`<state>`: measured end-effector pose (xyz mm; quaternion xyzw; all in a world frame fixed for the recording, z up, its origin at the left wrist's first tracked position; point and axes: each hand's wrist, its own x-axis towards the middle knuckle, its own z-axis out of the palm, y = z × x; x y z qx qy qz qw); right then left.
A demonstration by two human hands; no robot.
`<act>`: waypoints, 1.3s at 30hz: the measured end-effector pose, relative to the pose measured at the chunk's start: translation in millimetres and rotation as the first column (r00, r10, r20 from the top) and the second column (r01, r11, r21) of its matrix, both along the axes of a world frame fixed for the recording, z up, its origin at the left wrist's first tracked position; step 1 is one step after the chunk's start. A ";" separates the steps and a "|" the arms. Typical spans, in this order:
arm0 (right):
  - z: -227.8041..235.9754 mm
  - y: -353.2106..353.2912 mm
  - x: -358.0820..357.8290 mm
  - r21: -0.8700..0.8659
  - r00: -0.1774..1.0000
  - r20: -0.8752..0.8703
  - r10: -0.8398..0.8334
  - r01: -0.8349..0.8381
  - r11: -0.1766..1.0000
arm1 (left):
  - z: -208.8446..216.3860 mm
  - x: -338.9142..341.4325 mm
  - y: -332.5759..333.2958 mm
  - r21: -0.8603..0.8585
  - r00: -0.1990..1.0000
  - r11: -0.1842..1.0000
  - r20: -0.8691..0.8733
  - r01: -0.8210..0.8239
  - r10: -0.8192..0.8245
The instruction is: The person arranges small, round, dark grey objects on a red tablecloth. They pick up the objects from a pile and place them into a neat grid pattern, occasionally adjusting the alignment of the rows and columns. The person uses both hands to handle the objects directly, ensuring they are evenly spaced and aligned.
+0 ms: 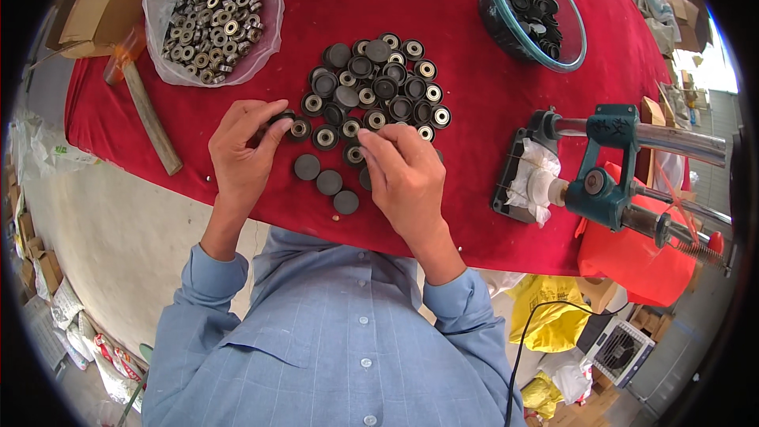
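Observation:
My left hand (pixel 243 149) pinches a round black cap (pixel 281 117) between thumb and fingers, at the left edge of a cluster of caps. Curled over the near side of that cluster is my right hand (pixel 408 178), its fingertips together beside a black cap with a metal bearing (pixel 353 155) in it. What those fingers hold, if anything, is hidden. Many caps in the cluster have a shiny bearing (pixel 325 137) showing in the middle; others show plain dark faces. Between my hands, several flat dark discs (pixel 329 182) lie on the red cloth (pixel 316 217).
A plastic-lined container (pixel 273 0) of loose bearings stands at the far left, beside a hammer (pixel 150 119) and a cardboard box (pixel 111 4). A clear bowl (pixel 488 20) with black caps sits far right. At the right is a green hand press (pixel 601 182) with a metal column.

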<state>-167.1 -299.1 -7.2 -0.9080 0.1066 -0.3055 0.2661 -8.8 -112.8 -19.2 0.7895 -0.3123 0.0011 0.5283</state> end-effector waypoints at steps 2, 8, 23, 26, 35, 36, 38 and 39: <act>-1.5 5.0 -1.0 -0.049 1.000 0.009 0.005 -0.005 0.999 | -3.8 -1.4 5.0 0.012 1.000 1.000 0.011 -0.023 0.023; -10.6 22.9 -7.3 -0.136 0.999 -0.033 0.014 -0.018 0.991 | -6.7 -6.1 10.9 0.051 0.992 0.998 0.119 0.041 -0.046; -7.7 45.1 -29.6 -0.275 0.983 -0.178 -0.053 0.002 0.962 | -17.6 -13.5 11.9 0.035 0.978 0.996 0.188 0.087 -0.092; 2.5 29.3 -28.1 -0.113 0.987 -0.161 -0.016 -0.002 0.994 | -15.7 -11.9 7.9 0.079 0.964 0.991 0.235 0.112 -0.128; 1.8 -38.1 -16.4 -0.010 0.973 -0.056 -0.223 0.222 0.975 | -16.5 -8.5 14.9 0.232 0.882 0.961 0.406 0.153 -0.238; 1.9 -39.7 -12.6 -0.027 0.974 -0.074 -0.215 0.214 0.977 | -16.4 -8.3 16.5 0.250 0.870 0.955 0.421 0.159 -0.256; 4.0 -40.7 -5.0 -0.060 0.974 -0.109 -0.199 0.193 0.979 | -16.1 -7.6 19.3 0.287 0.844 0.943 0.452 0.169 -0.289; 3.2 -40.5 -2.0 -0.082 0.970 -0.146 -0.193 0.183 0.980 | -15.1 -7.6 20.4 0.291 0.844 0.940 0.448 0.175 -0.296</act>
